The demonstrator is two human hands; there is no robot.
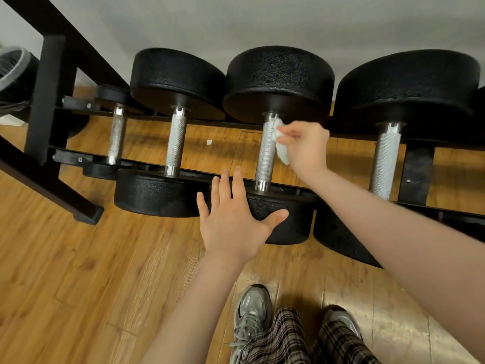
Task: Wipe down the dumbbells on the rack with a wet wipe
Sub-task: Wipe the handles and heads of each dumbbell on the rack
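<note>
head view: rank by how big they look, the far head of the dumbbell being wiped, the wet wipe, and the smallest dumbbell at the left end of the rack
1. Far head of the dumbbell being wiped: clearly the largest.
2. Smallest dumbbell at the left end: slim handle, small heads partly hidden by the rack, though it sits farther from the camera.
3. Wet wipe: smallest, partly bunched in the right hand.

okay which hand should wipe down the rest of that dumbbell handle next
The right hand: it already pinches the wet wipe against the top of the third dumbbell handle. The left hand is open, resting on the near weight.
</note>
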